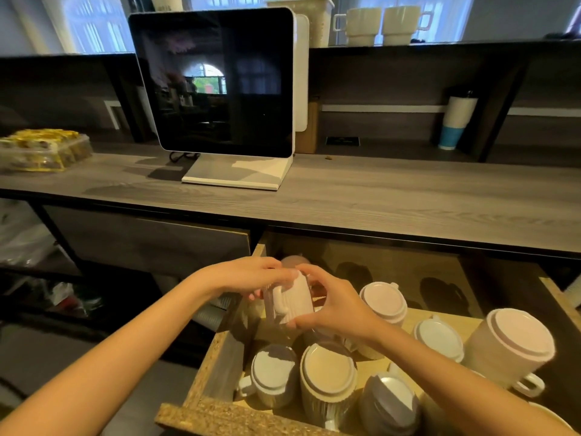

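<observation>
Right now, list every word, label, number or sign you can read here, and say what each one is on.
Nothing can be read for certain.
On the dark plaque at the back of the counter: faint marks, too blurred.
On the white container, top left: dark marks, too blurred.
On the screen: reflections only.
On the white mug: no print shows.

Café counter, no question. Straight up past my fingers (pixel 273 272) there's a till touchscreen (pixel 217 80) on a white stand, sitting on the wooden counter (pixel 408 196). Right under my fingers and off to the right, the drawer (pixel 201 413) is packed with upside-down mugs (pixel 328 369). Far up to the right is a stack of paper takeaway cups (pixel 456 121). Two cream cups (pixel 361 25) sit on the top ledge, and way off left there's a tray of gold-wrapped snacks (pixel 41 149).
</observation>
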